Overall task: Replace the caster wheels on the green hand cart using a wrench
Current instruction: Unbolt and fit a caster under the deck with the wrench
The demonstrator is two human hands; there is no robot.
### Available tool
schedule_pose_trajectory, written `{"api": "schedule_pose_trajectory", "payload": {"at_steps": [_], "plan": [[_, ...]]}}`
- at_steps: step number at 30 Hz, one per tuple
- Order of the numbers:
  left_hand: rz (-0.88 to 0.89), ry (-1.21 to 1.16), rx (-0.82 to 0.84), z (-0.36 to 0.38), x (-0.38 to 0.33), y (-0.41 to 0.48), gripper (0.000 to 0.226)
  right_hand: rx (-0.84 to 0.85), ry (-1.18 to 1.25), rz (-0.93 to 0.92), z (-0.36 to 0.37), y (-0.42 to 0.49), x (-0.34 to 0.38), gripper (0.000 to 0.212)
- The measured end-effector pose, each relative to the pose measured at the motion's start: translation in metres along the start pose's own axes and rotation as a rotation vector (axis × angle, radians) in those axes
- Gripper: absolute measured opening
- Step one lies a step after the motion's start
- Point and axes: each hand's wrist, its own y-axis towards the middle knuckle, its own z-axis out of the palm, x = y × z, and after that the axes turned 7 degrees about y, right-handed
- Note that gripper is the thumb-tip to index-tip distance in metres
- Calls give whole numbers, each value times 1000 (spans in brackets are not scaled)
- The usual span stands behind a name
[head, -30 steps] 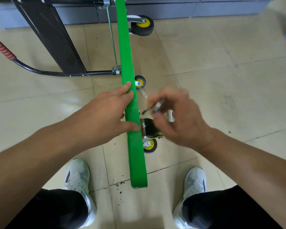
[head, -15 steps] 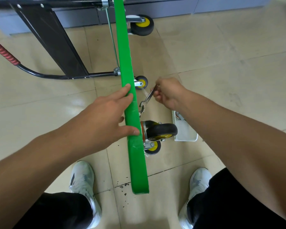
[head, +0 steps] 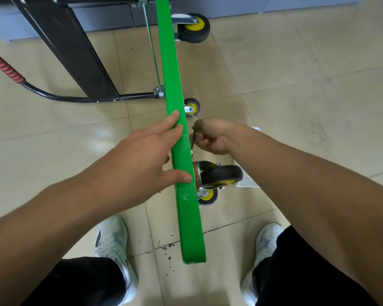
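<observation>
Our left hand lay open, fingers straight across the upturned edge of the green hand cart, likely steadying it on its side. Our right hand gripped the wrench close against the underside, just above the near black caster wheel, 1 of 4 in view; we judged it was working a mounting nut.
</observation>
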Motion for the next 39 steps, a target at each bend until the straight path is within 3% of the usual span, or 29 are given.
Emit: {"api": "schedule_pose_trajectory", "payload": {"at_steps": [8, 13, 22, 27, 31, 35, 39], "plan": [[0, 12, -4, 0, -1, 0, 96, 32, -69, -28, 6, -8, -4, 35], [-2, 17, -5, -2, -2, -1, 95, 9, -88, -118, 16, -3, 1, 19], [16, 35, -6, -1, -1, 0, 94, -99, -277, -473, 27, -21, 6, 16], [6, 30, 6, 0, 0, 0, 95, -161, -445, -705, 28, -40, 14, 27], [15, 41, 3, 0, 1, 1, 95, -216, -548, -960, 34, -79, 20, 16], [11, 32, -1, 2, 2, 2, 97, -220, -587, -1224, 35, -107, 13, 20], [58, 30, -23, 1, 4, 4, 93, -85, -664, -1414, 26, -128, -4, 21]]}}
